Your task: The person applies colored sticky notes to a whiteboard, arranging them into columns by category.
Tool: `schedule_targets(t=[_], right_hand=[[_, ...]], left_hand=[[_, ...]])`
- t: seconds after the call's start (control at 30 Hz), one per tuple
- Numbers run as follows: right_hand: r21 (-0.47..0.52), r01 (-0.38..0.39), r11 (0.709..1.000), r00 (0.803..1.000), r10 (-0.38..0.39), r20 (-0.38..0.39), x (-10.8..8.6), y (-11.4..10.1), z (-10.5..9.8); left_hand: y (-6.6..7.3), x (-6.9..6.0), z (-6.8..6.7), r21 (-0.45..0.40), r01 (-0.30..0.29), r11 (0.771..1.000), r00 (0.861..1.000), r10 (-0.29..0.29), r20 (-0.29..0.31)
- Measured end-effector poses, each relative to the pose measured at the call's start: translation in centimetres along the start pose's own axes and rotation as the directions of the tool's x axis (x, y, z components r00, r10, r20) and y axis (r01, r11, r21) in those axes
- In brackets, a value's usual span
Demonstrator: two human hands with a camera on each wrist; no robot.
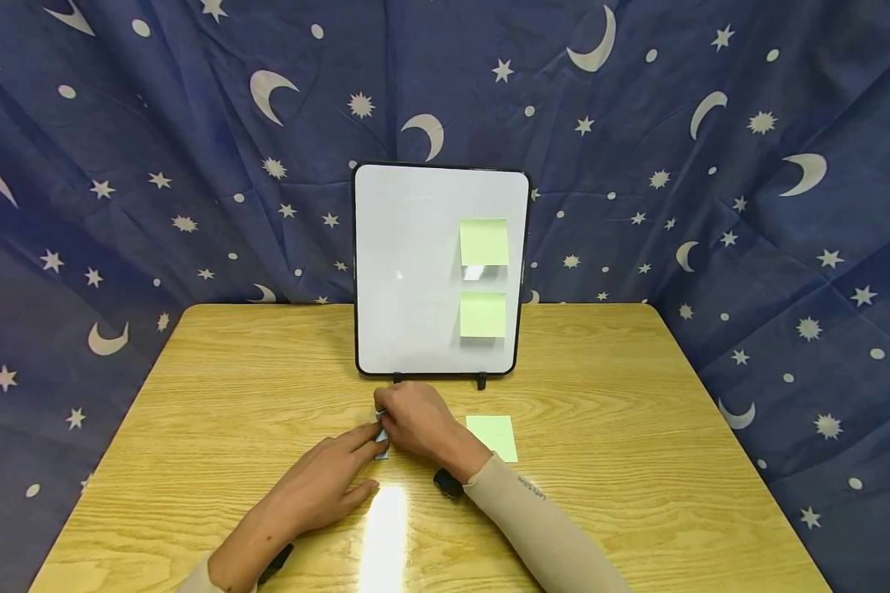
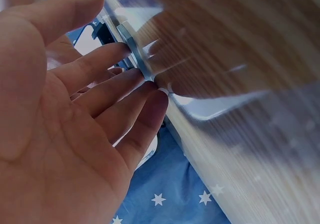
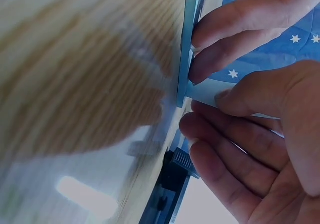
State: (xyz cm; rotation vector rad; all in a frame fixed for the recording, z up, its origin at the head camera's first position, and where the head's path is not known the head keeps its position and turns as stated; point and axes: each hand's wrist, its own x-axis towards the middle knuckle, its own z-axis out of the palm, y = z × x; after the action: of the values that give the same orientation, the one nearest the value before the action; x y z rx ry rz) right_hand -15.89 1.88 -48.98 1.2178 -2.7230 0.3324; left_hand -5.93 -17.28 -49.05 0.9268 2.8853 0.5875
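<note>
A pad of blue sticky notes point(image 1: 381, 450) lies on the table below the whiteboard, mostly covered by both hands. My left hand point(image 1: 325, 479) rests its fairly straight fingertips on the pad. At the pad's far end, my right hand point(image 1: 420, 422) pinches a lifted blue sheet point(image 3: 204, 91) between thumb and fingers. In the right wrist view the sheet stands up from the pad point(image 3: 186, 49), while the left fingers touch the pad beside it. The left wrist view shows the pad's edge point(image 2: 134, 48) at my left fingertips.
A whiteboard point(image 1: 408, 263) in a black frame stands behind the hands on small black feet. Two pale green notes, an upper one point(image 1: 484, 242) and a lower one point(image 1: 482, 315), stick to its right side. A green note pad point(image 1: 493, 438) lies right of my right hand.
</note>
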Motion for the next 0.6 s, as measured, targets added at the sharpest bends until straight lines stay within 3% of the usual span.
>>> schedule_targets(t=[0.6], right_hand=[[0.064,0.009,0.998,0.995,-0.003,-0.1,0.0,0.53,0.08]], left_hand=[[0.05,0.11,0.27,0.02,0.003,1.0,1.0,-0.002,-0.021]])
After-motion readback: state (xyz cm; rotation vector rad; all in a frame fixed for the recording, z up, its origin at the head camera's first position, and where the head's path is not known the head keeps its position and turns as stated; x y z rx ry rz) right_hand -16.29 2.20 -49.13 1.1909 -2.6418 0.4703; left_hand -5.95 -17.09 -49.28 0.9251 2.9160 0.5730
